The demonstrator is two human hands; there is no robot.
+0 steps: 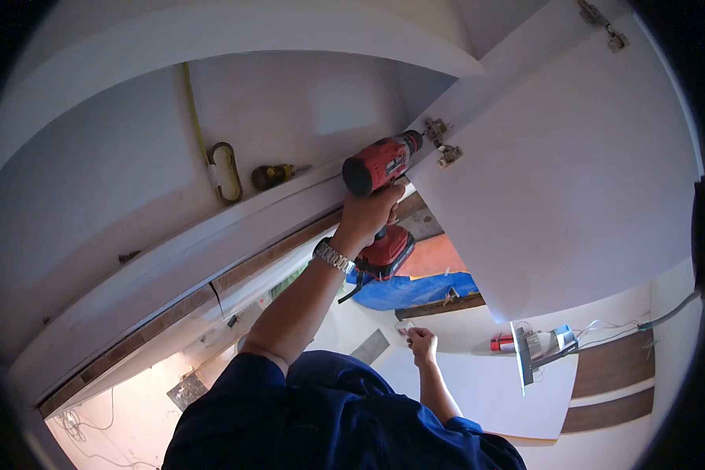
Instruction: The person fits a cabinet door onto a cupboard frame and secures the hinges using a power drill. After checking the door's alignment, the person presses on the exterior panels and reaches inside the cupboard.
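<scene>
Left hand (366, 218): raised overhead, fingers wrapped fully closed around the grip of a red drill (377, 166). A metal watch (334, 256) sits on that wrist. The drill's battery block hangs below the fist. Its nose is aimed up and to the right at a metal hinge (442, 143), very close to it; whether the bit touches the hinge cannot be told.

The hinge is fixed at the edge of a white cabinet door (580, 188), which stands swung open on the right. A second hinge (605, 27) shows near the top of the same door.

Right hand (422, 345): held low, well apart from the drill, fingers curled in around a small pale piece (404, 327). What this piece is cannot be made out. The hand sits at the near edge of a white board (493, 395) lying below.

Inside the cabinet, on the shelf (164, 235) to the left of the drill: a yellow strap with a metal hook (225, 173), and just beside it a short yellow-handled tool (273, 176). A single dark screw (128, 256) lies further left on the shelf edge.

Below and behind the drill, a blue sheet (415, 290) is spread out. Both arms are in dark blue sleeves (305, 415)
</scene>
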